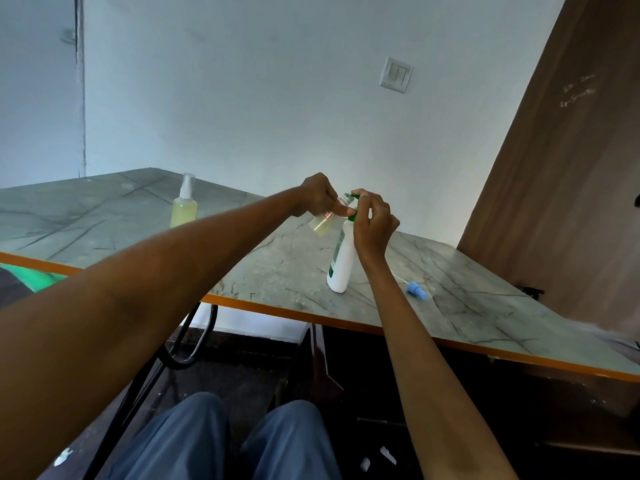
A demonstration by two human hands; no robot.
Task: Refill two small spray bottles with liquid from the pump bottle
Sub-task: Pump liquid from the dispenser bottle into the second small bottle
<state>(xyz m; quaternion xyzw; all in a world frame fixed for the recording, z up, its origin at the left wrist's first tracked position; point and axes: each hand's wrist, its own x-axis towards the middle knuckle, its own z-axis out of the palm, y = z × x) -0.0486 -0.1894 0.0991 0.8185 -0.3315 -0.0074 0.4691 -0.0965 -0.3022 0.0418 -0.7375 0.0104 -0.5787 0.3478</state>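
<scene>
Pump bottle [341, 263] stands on worktop [467, 289], right hand [372, 221] clamped on its green head; left hand [320, 197] grips tilted open spray bottle [327, 220] at the nozzle to catch liquid.

Table [277, 271]: spans the view from left to right, ahead of the person's knees.
Pump bottle [341, 265]: upright on the table, near its front edge.
Open spray bottle [327, 220]: tilted, held above the table, just left of the pump bottle's top.
Left hand [320, 195]: around the open spray bottle.
Right hand [372, 223]: on the pump bottle's top.
Second spray bottle [184, 202]: upright on the table, well to the left, farther back.
Loose sprayer cap [415, 291]: lying on the table, right of the pump bottle.
</scene>
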